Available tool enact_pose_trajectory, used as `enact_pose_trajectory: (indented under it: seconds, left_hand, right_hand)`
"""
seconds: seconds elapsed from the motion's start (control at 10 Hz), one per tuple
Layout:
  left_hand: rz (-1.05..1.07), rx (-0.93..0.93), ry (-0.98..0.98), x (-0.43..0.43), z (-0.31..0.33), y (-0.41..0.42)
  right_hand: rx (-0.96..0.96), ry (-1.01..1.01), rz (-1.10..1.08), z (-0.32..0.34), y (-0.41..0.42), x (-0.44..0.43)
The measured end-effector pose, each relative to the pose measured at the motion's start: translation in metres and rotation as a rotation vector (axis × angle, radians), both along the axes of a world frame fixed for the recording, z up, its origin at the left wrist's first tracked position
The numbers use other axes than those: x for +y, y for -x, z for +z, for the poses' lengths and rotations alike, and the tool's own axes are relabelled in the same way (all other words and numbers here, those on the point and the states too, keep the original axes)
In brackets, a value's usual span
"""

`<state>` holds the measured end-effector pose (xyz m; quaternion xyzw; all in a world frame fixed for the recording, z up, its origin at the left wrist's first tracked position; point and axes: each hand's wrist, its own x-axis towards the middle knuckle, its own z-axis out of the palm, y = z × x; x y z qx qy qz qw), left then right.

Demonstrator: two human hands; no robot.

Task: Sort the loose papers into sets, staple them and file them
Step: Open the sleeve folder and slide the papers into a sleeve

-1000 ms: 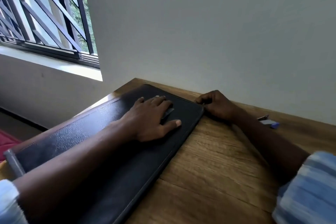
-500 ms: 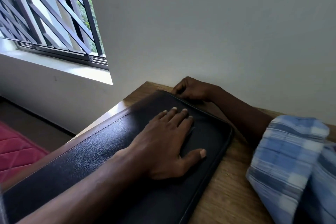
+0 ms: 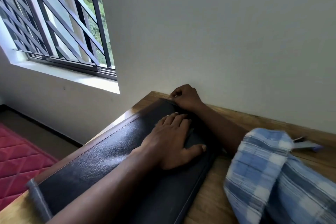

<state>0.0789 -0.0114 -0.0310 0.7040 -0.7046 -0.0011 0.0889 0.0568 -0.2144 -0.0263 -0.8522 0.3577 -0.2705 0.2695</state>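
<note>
A black leather-look folder (image 3: 101,162) lies closed on the wooden bench (image 3: 214,196). It runs on a slant from the lower left of the frame up to the centre, with its far corner close to the pale wall (image 3: 218,32).

The left hand (image 3: 172,140) lies palm down on the cover, a little beyond the middle of the folder. Its fingers (image 3: 179,120) are straight and close together, pointing towards the wall. The thumb is spread out to the right, near the folder's right edge. It grips nothing and simply rests flat on the cover.

The right hand (image 3: 187,97) is at the folder's far corner, just above centre of the frame. Its fingers (image 3: 175,94) are curled tight, with thumb and forefinger drawn together on the folder's edge. Something small and pale shows at the fingertips, too small for me to name. The right forearm lies along the folder's right side, and a blue checked sleeve (image 3: 258,165) is bunched up in the lower right.

Behind that sleeve, at the right edge of the frame, a grey-blue stapler (image 3: 307,146) sits on the bench, partly hidden and well apart from both hands.

A barred window (image 3: 60,23) fills the upper left. A red quilted mat (image 3: 20,154) lies on the floor at the lower left.
</note>
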Motion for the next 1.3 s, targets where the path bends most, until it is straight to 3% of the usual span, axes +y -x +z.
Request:
enact_pose_trajectory:
  seconds: [0.3, 0.5, 0.6, 0.7, 0.8, 1.0, 1.1, 1.3]
  left_hand:
    - [0.084, 0.038, 0.007, -0.033, 0.002, -0.009]
    - [0.128, 0.053, -0.005, -0.047, -0.001, -0.003]
    - [0.130, 0.068, 0.012, -0.040, 0.000, -0.002]
    - [0.131, 0.067, 0.033, -0.037, 0.002, 0.000]
    - [0.126, 0.044, -0.058, -0.034, 0.010, 0.009]
    - [0.108, 0.106, -0.259, -0.038, 0.032, 0.030]
    - [0.053, 0.032, -0.274, -0.046, 0.029, 0.031]
    - [-0.044, 0.000, -0.208, -0.051, 0.015, 0.025]
  right_hand:
    - [0.116, 0.397, -0.146, -0.007, 0.130, 0.075]
    - [0.057, 0.439, -0.211, -0.026, 0.165, 0.077]
    - [0.005, 0.473, -0.427, -0.017, 0.175, 0.091]
    - [-0.005, 0.306, -0.761, -0.004, 0.206, 0.099]
    - [0.071, -0.068, -0.988, 0.004, 0.235, 0.106]
    - [0.124, -0.224, -0.959, 0.018, 0.277, 0.098]
    - [0.203, -0.146, -0.850, 0.022, 0.314, 0.090]
    - [0.565, -0.101, -0.688, 0.051, 0.370, 0.035]
